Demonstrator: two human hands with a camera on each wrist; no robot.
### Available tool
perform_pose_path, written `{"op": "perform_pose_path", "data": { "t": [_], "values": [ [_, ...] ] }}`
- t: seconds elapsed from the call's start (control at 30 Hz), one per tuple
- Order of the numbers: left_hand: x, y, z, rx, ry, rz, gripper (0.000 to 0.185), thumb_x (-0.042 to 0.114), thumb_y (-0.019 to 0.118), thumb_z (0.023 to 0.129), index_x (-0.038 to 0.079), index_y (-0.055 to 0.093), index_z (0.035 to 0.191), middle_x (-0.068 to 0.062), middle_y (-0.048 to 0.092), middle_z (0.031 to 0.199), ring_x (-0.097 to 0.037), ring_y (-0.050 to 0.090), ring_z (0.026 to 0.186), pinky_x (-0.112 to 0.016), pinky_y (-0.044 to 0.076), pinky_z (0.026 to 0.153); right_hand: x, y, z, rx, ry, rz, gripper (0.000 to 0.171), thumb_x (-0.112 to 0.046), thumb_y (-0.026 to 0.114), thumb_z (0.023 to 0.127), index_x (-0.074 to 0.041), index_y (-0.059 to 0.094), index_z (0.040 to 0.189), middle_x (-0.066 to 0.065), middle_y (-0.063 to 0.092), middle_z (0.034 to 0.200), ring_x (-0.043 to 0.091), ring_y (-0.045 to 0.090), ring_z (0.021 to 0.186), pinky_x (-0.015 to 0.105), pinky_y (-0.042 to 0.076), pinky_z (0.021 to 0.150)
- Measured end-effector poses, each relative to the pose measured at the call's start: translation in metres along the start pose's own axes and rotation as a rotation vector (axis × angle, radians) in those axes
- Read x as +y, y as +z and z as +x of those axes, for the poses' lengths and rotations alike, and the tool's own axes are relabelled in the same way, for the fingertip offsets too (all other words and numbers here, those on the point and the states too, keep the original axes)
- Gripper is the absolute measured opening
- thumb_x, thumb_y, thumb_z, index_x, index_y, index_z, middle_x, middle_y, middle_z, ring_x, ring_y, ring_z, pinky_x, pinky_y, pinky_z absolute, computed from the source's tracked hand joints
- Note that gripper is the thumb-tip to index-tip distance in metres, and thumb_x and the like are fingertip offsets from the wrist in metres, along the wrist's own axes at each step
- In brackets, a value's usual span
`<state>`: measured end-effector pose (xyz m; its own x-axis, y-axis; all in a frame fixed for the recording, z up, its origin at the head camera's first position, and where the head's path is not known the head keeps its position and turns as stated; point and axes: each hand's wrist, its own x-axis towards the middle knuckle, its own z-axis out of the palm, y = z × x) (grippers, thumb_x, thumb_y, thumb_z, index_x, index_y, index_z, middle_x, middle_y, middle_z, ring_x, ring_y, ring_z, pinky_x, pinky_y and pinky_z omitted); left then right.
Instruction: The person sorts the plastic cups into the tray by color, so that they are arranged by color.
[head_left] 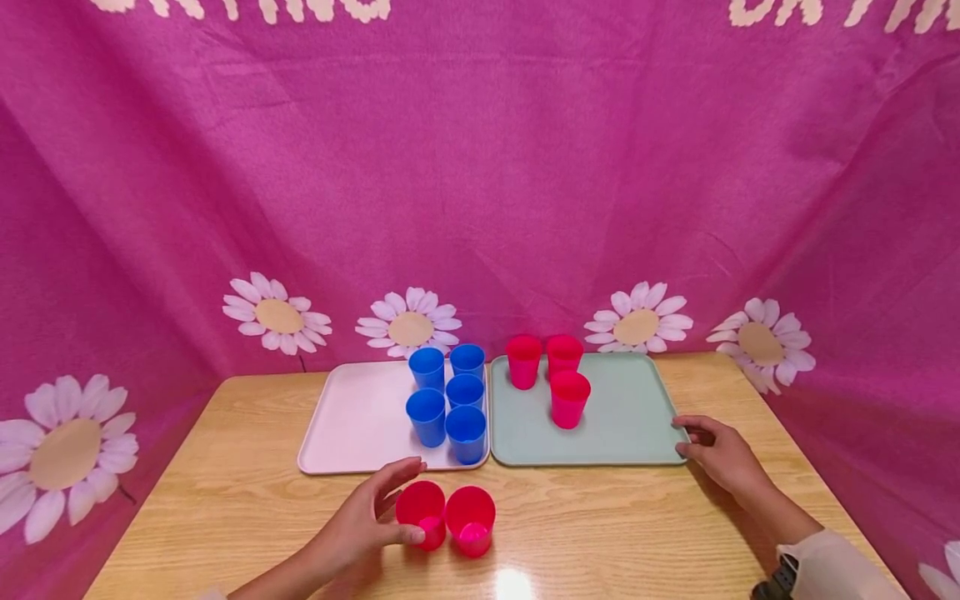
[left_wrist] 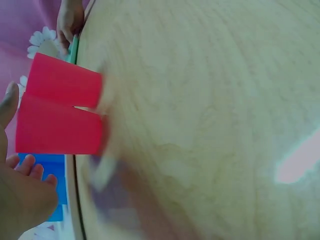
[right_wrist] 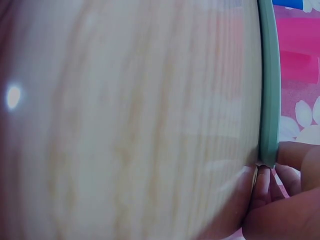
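Observation:
Two red cups, a left one (head_left: 421, 521) and a right one (head_left: 471, 527), stand side by side on the table before the trays. My left hand (head_left: 367, 512) is around the left cup's side, its thumb in front and fingers behind, spread wide. In the left wrist view the thumb and fingertips stand apart from that red cup (left_wrist: 60, 127). My right hand (head_left: 722, 457) holds the right edge of the green tray (head_left: 630, 437), and the right wrist view shows its fingers at the tray's corner. Three red cups (head_left: 570, 402) stand upright on that tray.
A pale pink tray (head_left: 352, 417) adjoins the green one on the left, with several upright blue cups (head_left: 427, 418) on its right side. Behind the wooden table (head_left: 225, 467) hangs a magenta cloth (head_left: 480, 183) with white flowers.

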<state>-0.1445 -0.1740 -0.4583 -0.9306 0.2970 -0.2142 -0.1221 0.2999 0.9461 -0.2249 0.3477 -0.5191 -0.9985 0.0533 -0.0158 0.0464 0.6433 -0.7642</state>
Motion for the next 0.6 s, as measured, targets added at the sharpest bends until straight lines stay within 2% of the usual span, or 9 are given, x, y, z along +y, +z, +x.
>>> {"op": "perform_pose_path", "data": {
  "t": [0.2, 0.4, 0.6],
  "values": [
    [-0.009, 0.0, 0.0, -0.035, -0.013, -0.071, 0.084, 0.018, 0.087, 0.083, 0.003, 0.044, 0.154, -0.018, 0.051, 0.152, -0.04, 0.048, 0.141, -0.04, 0.048, 0.111, 0.001, 0.0, 0.001, -0.005, 0.002, 0.005, 0.043, -0.008, 0.072, 0.095, 0.006, 0.061, 0.134, 0.021, 0.062, 0.115, 0.025, 0.051, 0.096, 0.016, 0.045, 0.071],
    [-0.015, 0.001, -0.003, -0.087, -0.012, -0.181, 0.079, 0.014, 0.086, 0.084, 0.002, 0.047, 0.151, -0.015, 0.059, 0.143, -0.029, 0.056, 0.132, -0.028, 0.052, 0.105, 0.001, 0.0, 0.0, -0.008, 0.009, 0.015, 0.043, -0.008, 0.072, 0.095, 0.006, 0.06, 0.134, 0.022, 0.062, 0.116, 0.025, 0.051, 0.097, 0.016, 0.045, 0.071],
    [-0.018, 0.004, -0.005, -0.069, 0.012, -0.206, 0.075, 0.012, 0.086, 0.084, -0.003, 0.049, 0.147, -0.016, 0.062, 0.138, -0.025, 0.061, 0.124, -0.022, 0.054, 0.098, 0.0, -0.001, 0.0, -0.009, 0.007, 0.019, 0.043, -0.008, 0.071, 0.096, 0.007, 0.059, 0.135, 0.024, 0.061, 0.116, 0.026, 0.051, 0.097, 0.017, 0.045, 0.071]
  ]
}}
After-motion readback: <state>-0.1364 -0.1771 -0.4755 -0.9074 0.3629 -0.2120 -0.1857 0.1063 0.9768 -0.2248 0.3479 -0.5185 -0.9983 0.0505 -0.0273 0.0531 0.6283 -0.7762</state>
